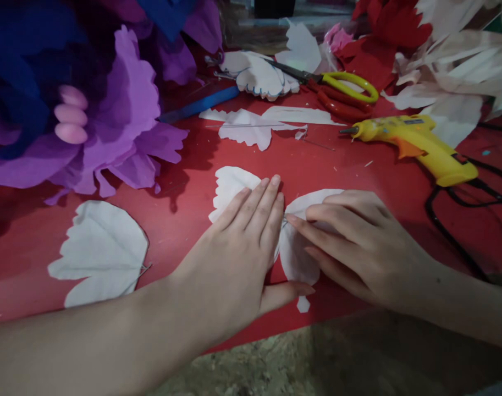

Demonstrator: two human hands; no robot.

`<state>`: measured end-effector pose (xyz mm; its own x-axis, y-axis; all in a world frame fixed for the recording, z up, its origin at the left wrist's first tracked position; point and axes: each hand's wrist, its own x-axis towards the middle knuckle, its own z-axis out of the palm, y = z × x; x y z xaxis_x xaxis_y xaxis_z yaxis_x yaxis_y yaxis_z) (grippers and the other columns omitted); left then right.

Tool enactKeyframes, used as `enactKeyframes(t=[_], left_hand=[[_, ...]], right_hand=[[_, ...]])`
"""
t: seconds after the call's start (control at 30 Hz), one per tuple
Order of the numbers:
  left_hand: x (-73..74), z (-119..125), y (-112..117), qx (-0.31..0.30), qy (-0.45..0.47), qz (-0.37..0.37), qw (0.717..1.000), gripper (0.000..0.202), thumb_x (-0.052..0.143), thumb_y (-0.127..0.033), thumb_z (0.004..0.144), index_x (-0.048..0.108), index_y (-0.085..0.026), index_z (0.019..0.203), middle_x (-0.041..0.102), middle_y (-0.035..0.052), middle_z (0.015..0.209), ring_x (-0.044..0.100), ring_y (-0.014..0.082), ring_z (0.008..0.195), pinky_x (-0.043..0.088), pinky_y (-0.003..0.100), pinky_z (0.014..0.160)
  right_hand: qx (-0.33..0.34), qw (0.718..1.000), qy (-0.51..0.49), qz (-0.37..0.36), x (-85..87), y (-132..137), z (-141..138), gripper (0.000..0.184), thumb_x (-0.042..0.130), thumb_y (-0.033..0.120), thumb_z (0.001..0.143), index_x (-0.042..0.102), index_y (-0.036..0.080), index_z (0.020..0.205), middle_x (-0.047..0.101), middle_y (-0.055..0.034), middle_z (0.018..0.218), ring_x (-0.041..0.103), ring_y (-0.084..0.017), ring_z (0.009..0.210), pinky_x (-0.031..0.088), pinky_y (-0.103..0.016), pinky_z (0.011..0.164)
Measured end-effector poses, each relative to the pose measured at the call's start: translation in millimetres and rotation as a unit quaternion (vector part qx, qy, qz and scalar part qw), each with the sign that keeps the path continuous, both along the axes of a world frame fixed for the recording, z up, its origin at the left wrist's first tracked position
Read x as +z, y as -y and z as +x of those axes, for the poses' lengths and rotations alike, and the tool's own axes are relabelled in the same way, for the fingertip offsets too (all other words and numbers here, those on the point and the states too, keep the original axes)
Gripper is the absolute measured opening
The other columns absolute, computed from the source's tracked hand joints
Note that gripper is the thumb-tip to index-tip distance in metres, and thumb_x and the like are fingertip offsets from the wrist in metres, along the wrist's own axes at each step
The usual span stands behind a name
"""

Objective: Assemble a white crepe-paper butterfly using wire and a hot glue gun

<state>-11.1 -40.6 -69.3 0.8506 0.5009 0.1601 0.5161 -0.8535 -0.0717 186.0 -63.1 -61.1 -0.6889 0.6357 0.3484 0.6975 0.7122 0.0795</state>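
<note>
Two white paper petals lie side by side on the red table (pixel 185 181): a left petal (pixel 228 190) and a right petal (pixel 296 258). My left hand (pixel 238 247) lies flat on the left petal, fingers stretched out together, thumb spread toward the near edge. My right hand (pixel 353 242) rests on the right petal with its fingers extended, the fingertips pressing where the two petals meet. A thin wire seems to run along that seam.
A finished white petal (pixel 100 250) lies at left. A yellow glue gun (pixel 419 144) with a black cord sits at right. Yellow-handled scissors (pixel 349 85), red-handled scissors (pixel 337 104), more cut petals (pixel 246 126), a blue stick (pixel 201 104) and purple-blue paper flowers (pixel 110 115) fill the back.
</note>
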Motion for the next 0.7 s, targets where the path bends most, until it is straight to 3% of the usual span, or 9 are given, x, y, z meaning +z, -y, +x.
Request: enactKeyframes(t=[0.7], left_hand=[[5.8,-0.7,0.1,0.005,0.01,0.015,1.0,0.081,0.017,-0.059,0.093,0.044,0.008,0.13,0.039,0.0299,0.138,0.04,0.0358,0.13,0.042,0.045,0.103]], right_hand=[[0.036,0.997,-0.067,-0.005,-4.1,-1.2,5.3,0.026,0.039,0.016,0.091,0.06,0.006,0.1,0.061,-0.0071,0.092,0.051,-0.015,0.09,0.041,-0.033,0.086]])
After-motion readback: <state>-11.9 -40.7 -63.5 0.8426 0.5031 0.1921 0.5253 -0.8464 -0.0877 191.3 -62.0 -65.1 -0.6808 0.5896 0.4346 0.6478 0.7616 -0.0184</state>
